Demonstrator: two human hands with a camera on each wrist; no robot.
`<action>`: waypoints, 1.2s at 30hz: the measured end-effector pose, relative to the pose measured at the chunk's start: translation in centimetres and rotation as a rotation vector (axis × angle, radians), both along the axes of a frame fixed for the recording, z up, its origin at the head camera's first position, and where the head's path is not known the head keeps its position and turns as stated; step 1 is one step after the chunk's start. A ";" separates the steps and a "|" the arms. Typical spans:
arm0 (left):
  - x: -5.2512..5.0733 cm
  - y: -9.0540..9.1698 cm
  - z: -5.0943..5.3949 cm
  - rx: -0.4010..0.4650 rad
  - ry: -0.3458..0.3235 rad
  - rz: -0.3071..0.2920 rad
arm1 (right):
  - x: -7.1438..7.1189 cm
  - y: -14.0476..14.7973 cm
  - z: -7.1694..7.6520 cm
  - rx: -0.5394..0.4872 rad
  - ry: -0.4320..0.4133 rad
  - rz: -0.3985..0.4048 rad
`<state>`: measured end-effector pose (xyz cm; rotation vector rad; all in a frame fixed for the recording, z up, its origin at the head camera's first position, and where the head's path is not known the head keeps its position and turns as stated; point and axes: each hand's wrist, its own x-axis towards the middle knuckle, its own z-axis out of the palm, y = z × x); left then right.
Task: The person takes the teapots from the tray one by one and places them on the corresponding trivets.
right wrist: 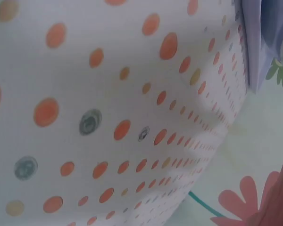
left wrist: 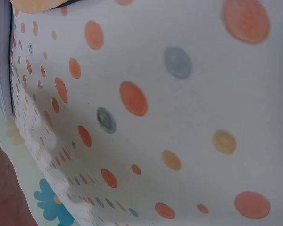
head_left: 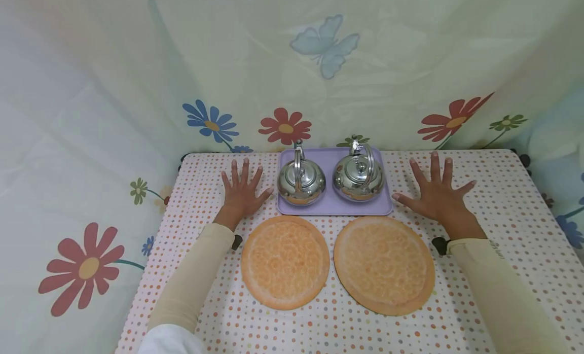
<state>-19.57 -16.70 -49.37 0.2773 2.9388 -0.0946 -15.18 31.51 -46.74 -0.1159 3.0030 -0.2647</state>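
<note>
Kettles (head_left: 306, 191) (head_left: 353, 184) stand on the tray (head_left: 335, 209), between left hand (head_left: 241, 197) and right hand (head_left: 438, 198) — I see both empty, fingers spread wide.

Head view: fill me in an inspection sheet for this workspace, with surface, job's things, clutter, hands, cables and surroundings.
Surface: dotted tablecloth, no spill seen.
Job's things: left kettle and right kettle, both shiny metal, upright and apart on a purple tray; left round mat and right round mat lie side by side, not touching, on the near side of the tray.
Clutter: nothing seen.
Hands: left hand and right hand flank the tray, fingers spread, holding nothing; contact with the cloth cannot be told.
Cables: nothing seen.
Surroundings: patterned curtain behind and to the sides.
</note>
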 end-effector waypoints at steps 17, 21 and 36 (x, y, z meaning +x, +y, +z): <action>0.8 1.1 0.0 -0.056 -0.016 -0.029 | 0.4 -2.1 3.4 -0.168 0.053 0.023; 0.8 1.3 -0.2 -0.054 -0.049 -0.041 | 0.5 -3.2 4.9 -0.202 0.090 0.054; 0.6 1.4 -0.2 0.340 -0.057 -0.041 | 0.9 -7.7 7.9 -0.363 0.536 0.365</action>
